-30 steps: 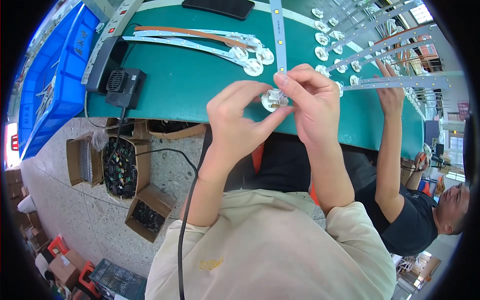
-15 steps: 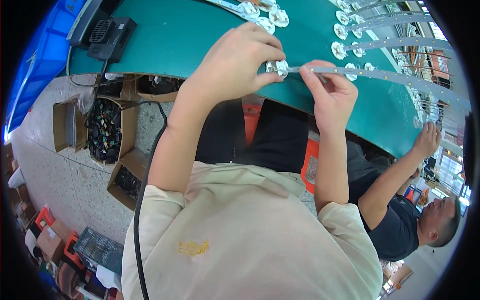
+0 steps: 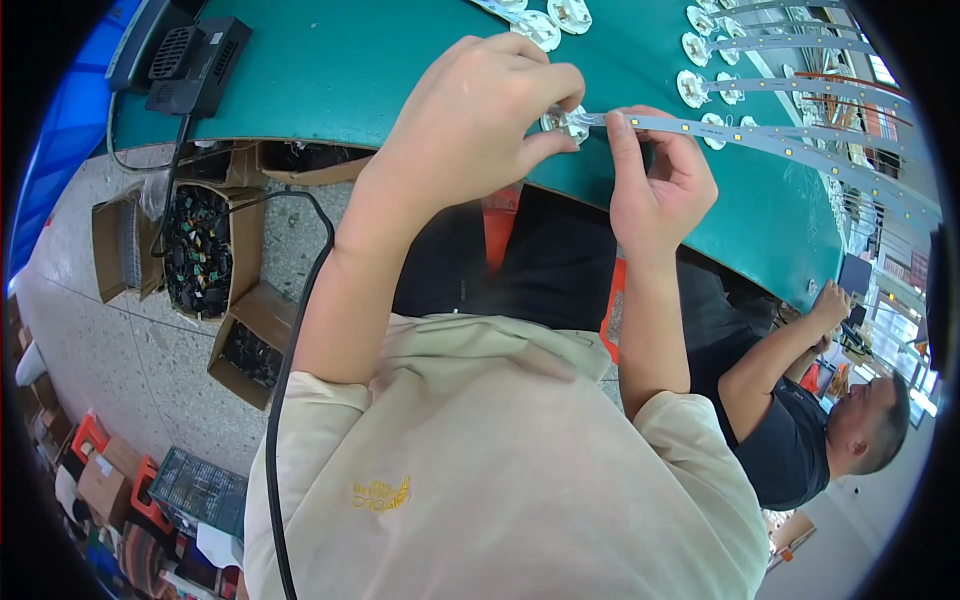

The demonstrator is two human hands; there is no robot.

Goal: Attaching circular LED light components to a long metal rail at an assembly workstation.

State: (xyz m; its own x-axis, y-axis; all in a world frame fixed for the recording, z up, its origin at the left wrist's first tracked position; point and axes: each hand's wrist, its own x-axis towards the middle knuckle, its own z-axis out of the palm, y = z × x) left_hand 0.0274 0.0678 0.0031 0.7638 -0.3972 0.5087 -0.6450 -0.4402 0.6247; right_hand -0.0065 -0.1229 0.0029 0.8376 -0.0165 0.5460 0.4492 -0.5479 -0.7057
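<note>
Between the fingertips of my left hand (image 3: pixel 500 110) sits a small round white module (image 3: pixel 572 124), partly hidden by the fingers. A pale LED strip (image 3: pixel 700 128) runs from that module to the right. My right hand (image 3: pixel 660 175) pinches the strip close to its module end, thumb in front and fingers curled behind. Both hands are over the near edge of the green table (image 3: pixel 340 80). More round white modules (image 3: pixel 540 30) lie just beyond my left hand, and others (image 3: pixel 692 88) with strips attached lie in a row at the right.
A black device with a vented end (image 3: pixel 200 68) stands at the table's left. Below are cardboard boxes of small electronic parts (image 3: pixel 198 250) on the floor. A black cable (image 3: pixel 290 400) hangs along my left side. At the right sits a co-worker in a dark shirt (image 3: pixel 790 450).
The held module has shifted slightly right, and my left fingers have closed further over it. My view has moved a little. The co-worker's hand has come lower and nearer their body.
</note>
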